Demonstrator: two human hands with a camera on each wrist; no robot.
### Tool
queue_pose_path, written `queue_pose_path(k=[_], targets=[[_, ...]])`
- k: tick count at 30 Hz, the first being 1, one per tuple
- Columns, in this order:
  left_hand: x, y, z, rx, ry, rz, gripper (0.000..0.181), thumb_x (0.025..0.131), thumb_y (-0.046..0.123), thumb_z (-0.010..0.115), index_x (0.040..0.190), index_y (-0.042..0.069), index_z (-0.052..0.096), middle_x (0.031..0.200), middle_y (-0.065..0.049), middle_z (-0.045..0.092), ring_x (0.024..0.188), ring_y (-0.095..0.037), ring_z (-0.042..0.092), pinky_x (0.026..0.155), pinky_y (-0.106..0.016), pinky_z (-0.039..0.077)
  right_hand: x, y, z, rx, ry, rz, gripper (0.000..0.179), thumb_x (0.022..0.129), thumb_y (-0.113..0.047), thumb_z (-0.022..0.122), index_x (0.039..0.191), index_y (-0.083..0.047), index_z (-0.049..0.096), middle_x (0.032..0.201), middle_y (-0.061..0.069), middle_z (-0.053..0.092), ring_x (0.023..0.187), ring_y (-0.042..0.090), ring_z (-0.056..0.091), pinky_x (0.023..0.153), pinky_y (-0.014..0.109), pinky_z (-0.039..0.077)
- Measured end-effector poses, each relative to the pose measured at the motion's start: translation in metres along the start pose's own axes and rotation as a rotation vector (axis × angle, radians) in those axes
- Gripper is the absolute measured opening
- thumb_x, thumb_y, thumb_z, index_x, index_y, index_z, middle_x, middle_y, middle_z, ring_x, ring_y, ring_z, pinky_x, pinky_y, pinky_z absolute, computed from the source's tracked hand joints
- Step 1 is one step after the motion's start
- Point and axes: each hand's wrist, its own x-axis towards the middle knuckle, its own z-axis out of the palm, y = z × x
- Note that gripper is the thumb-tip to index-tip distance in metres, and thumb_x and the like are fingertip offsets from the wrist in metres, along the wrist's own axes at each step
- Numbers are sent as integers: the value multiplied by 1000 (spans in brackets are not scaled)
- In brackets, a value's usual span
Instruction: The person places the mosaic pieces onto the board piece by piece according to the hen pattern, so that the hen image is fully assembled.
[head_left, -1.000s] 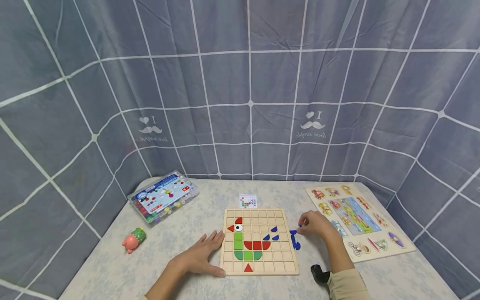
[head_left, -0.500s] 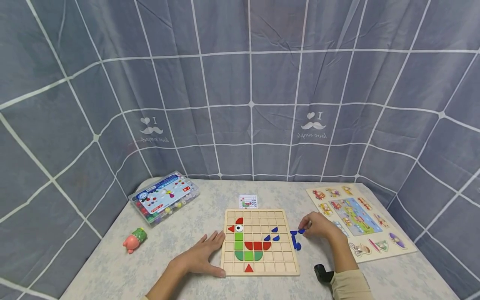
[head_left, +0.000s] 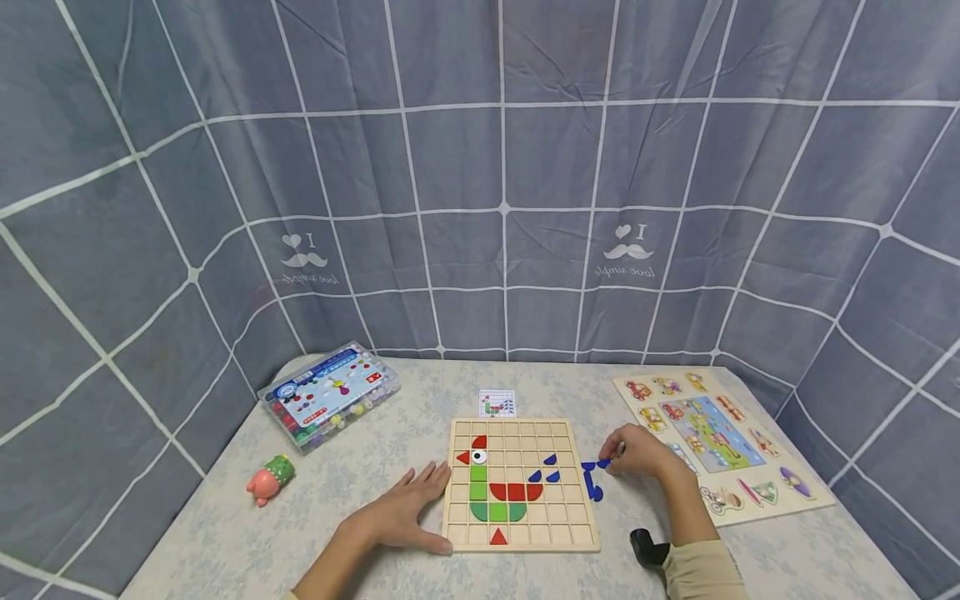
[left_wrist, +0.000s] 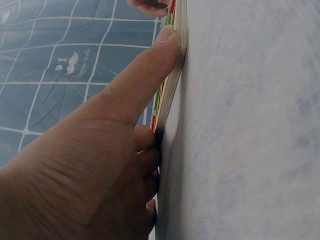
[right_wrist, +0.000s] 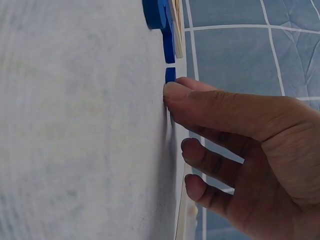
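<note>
A square wooden grid board (head_left: 558,536) lies on the table with red, green and blue pieces set in a bird shape, plus a white eye piece (head_left: 478,457). My left hand (head_left: 401,510) rests along the board's left edge, fingers spread, its thumb (left_wrist: 150,62) against the near corner. To the board's right, my right hand (head_left: 643,454) pinches a small blue puzzle piece (right_wrist: 170,74) between thumb and forefinger, low at the tabletop. Several loose blue pieces (head_left: 589,482) lie between that hand and the board. The held piece's full outline is partly hidden by the fingertips.
Behind the board lies a small pattern card (head_left: 497,403). A clear box of beads (head_left: 330,396) and a pink-green toy (head_left: 270,479) are at left. On the right lies a wooden picture puzzle (head_left: 795,504); a black object (head_left: 647,547) sits by the right wrist.
My right hand has shifted slightly right and nearer to me, and the blue piece at its fingertips shows more. The left hand and the board have stayed put.
</note>
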Motion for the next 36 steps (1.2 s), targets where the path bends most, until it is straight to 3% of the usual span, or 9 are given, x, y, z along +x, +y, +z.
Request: queue_pose_path(k=[11, 18, 21, 26, 32, 36], targets=[[-1, 3, -7, 14, -4, 2, 112, 74, 61, 75, 154, 3, 22, 163, -14, 20, 152, -33, 15, 122, -57, 11, -2, -2, -1, -16, 1, -60, 13, 68, 0, 80, 78, -7, 75, 74, -1, 67, 64, 9, 52, 58, 23, 45], [-1, 0, -7, 5, -3, -1, 112, 74, 61, 75, 154, 4, 22, 163, -13, 19, 152, -33, 15, 122, -57, 11, -4, -8, -2, 24, 2, -35, 13, 68, 1, 80, 77, -7, 74, 70, -2, 66, 61, 11, 52, 55, 24, 45], [-2, 0, -8, 1, -4, -2, 112, 74, 60, 75, 154, 3, 21, 163, -13, 19, 152, -33, 15, 122, -58, 10, -4, -14, -5, -9, 11, -90, 13, 68, -1, 79, 77, -8, 74, 70, -3, 66, 61, 11, 51, 55, 24, 43], [-3, 1, -9, 2, -5, -8, 112, 74, 61, 74, 154, 4, 21, 163, -13, 19, 152, -33, 14, 122, -57, 10, -6, -38, -3, -39, -14, -158, 12, 70, -2, 79, 77, -10, 73, 73, -4, 66, 65, 11, 49, 57, 25, 42], [0, 2, -3, -1, 0, -2, 111, 74, 60, 75, 154, 4, 23, 163, -12, 21, 152, -33, 16, 122, -57, 11, -13, -67, 17, -42, -134, -226, 15, 72, -1, 80, 77, -13, 73, 75, -6, 64, 65, 10, 50, 56, 23, 43], [-1, 1, -2, 4, 1, -13, 112, 73, 63, 74, 154, 4, 23, 163, -10, 21, 152, -32, 16, 122, -56, 12, -15, -81, 27, -71, -164, -258, 17, 70, 2, 80, 74, -14, 74, 75, -6, 64, 62, 9, 48, 52, 23, 42]])
